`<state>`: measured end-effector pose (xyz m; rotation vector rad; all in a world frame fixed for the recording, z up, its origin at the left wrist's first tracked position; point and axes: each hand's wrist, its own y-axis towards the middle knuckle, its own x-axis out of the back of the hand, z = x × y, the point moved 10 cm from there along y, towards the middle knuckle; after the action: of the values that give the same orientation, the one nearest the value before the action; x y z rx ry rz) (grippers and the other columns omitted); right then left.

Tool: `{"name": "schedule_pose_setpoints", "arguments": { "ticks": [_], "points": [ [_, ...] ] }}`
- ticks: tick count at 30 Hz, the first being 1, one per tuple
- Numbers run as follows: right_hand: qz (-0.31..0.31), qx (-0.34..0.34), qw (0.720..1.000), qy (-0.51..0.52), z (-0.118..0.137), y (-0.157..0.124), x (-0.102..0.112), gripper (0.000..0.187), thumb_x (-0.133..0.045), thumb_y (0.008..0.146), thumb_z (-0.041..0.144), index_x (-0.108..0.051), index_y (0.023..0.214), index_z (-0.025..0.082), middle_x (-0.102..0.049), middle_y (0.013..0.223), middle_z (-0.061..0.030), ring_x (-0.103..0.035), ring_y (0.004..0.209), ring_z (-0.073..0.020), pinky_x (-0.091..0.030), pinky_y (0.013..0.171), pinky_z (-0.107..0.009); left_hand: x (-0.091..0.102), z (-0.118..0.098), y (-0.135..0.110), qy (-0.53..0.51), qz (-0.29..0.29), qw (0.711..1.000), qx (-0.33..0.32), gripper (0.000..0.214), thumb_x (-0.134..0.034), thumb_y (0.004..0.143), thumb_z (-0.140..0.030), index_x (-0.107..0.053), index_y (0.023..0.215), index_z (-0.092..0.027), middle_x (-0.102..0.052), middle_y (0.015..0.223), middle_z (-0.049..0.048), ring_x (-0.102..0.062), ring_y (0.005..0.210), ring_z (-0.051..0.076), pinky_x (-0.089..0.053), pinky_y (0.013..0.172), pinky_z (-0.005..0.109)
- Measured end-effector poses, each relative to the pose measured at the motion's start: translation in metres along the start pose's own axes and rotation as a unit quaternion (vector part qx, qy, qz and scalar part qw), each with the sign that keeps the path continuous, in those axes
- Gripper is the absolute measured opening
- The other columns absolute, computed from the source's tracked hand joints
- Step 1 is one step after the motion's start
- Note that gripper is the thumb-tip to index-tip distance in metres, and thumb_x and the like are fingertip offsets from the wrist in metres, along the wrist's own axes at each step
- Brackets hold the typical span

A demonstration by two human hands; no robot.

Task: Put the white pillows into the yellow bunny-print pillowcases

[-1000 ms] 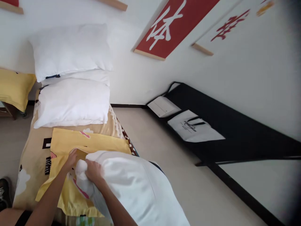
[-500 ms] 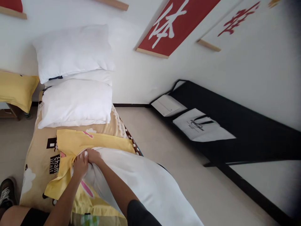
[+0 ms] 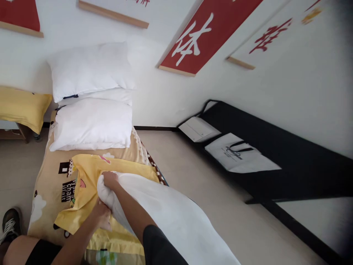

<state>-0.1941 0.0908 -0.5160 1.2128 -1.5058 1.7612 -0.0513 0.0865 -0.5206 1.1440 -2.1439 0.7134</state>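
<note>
A yellow pillowcase point(image 3: 82, 173) with cartoon prints lies on the bed point(image 3: 52, 173). A white pillow point(image 3: 176, 221) lies across its right side and hangs off the bed's edge. My right hand point(image 3: 110, 180) is closed on the pillow's far corner, over the pillowcase. My left hand point(image 3: 101, 215) grips the pillowcase's edge just beside the pillow, fingers closed on the fabric.
Three white pillows point(image 3: 91, 92) are stacked at the head of the bed by the wall. A yellow pillow point(image 3: 22, 106) sits at the far left. A black cot point(image 3: 275, 154) on the right holds a white bag point(image 3: 239, 156) and a white box point(image 3: 198, 129). A shoe point(image 3: 9, 224) shows at lower left.
My right hand pushed the pillow's corner a little farther up over the pillowcase. My left hand slid back down toward me along the pillowcase edge.
</note>
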Motion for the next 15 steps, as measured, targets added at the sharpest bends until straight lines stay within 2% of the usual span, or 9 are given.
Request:
{"name": "schedule_pose_setpoints", "arguments": {
  "ticks": [2, 4, 7, 10, 11, 13, 15],
  "points": [
    [-0.019, 0.002, 1.000, -0.011, 0.003, -0.010, -0.005, 0.032, -0.059, 0.092, 0.037, -0.060, 0.115, 0.015, -0.064, 0.111, -0.0066, -0.062, 0.100, -0.0195, -0.052, 0.089, -0.043, 0.001, -0.007, -0.006, 0.019, -0.001, 1.000, 0.003, 0.009, -0.069, 0.061, -0.019, -0.072, 0.069, -0.021, -0.073, 0.076, 0.0091, -0.066, 0.089, 0.029, -0.037, 0.100, 0.046],
    [-0.044, 0.007, 0.999, -0.020, 0.007, -0.025, -0.014, 0.035, -0.059, 0.092, 0.036, -0.057, 0.120, 0.016, -0.063, 0.113, -0.0069, -0.060, 0.103, -0.0210, -0.049, 0.093, -0.045, 0.007, -0.006, -0.012, 0.031, -0.015, 0.999, 0.017, 0.013, -0.060, 0.070, -0.022, -0.073, 0.075, -0.021, -0.074, 0.081, 0.0101, -0.066, 0.088, 0.028, -0.038, 0.097, 0.047],
    [-0.074, 0.029, 0.997, -0.021, 0.019, -0.051, -0.035, 0.036, -0.047, 0.095, 0.023, -0.051, 0.131, 0.014, -0.061, 0.116, -0.0117, -0.056, 0.111, -0.0248, -0.042, 0.099, -0.049, 0.022, -0.003, -0.018, 0.073, -0.039, 0.996, 0.028, 0.023, -0.052, 0.078, -0.023, -0.073, 0.079, -0.016, -0.073, 0.084, 0.0145, -0.064, 0.096, 0.029, -0.034, 0.102, 0.050],
    [-0.083, 0.070, 0.994, -0.006, 0.037, -0.071, -0.053, 0.040, -0.032, 0.094, 0.011, -0.054, 0.128, 0.011, -0.059, 0.120, -0.0194, -0.052, 0.116, -0.0282, -0.036, 0.102, -0.050, 0.038, 0.002, -0.019, 0.109, -0.062, 0.991, 0.039, 0.028, -0.046, 0.084, -0.022, -0.073, 0.082, -0.015, -0.072, 0.088, 0.0160, -0.061, 0.104, 0.029, -0.028, 0.109, 0.052],
    [-0.084, 0.086, 0.993, 0.001, 0.042, -0.074, -0.055, 0.040, -0.033, 0.093, 0.012, -0.055, 0.127, 0.010, -0.057, 0.123, -0.0208, -0.051, 0.118, -0.0292, -0.034, 0.103, -0.050, 0.041, 0.003, -0.019, 0.112, -0.063, 0.991, 0.040, 0.027, -0.046, 0.084, -0.022, -0.072, 0.084, -0.015, -0.072, 0.090, 0.0158, -0.061, 0.106, 0.029, -0.026, 0.110, 0.053],
    [-0.078, 0.120, 0.990, 0.019, 0.043, -0.077, -0.053, 0.039, -0.047, 0.090, 0.021, -0.057, 0.126, 0.013, -0.055, 0.129, -0.0202, -0.048, 0.121, -0.0306, -0.032, 0.105, -0.050, 0.043, 0.005, -0.022, 0.108, -0.056, 0.992, 0.031, 0.025, -0.046, 0.084, -0.020, -0.070, 0.090, -0.015, -0.071, 0.097, 0.0151, -0.060, 0.109, 0.027, -0.024, 0.112, 0.053],
    [-0.055, 0.157, 0.985, 0.040, 0.033, -0.074, -0.043, 0.052, -0.067, 0.077, 0.032, -0.059, 0.126, 0.019, -0.056, 0.131, -0.0146, -0.050, 0.121, -0.0293, -0.035, 0.104, -0.044, 0.040, 0.006, -0.026, 0.096, -0.045, 0.994, 0.016, 0.025, -0.046, 0.085, -0.018, -0.068, 0.097, -0.015, -0.070, 0.103, 0.0142, -0.058, 0.113, 0.027, -0.025, 0.112, 0.053]
  ]
}}
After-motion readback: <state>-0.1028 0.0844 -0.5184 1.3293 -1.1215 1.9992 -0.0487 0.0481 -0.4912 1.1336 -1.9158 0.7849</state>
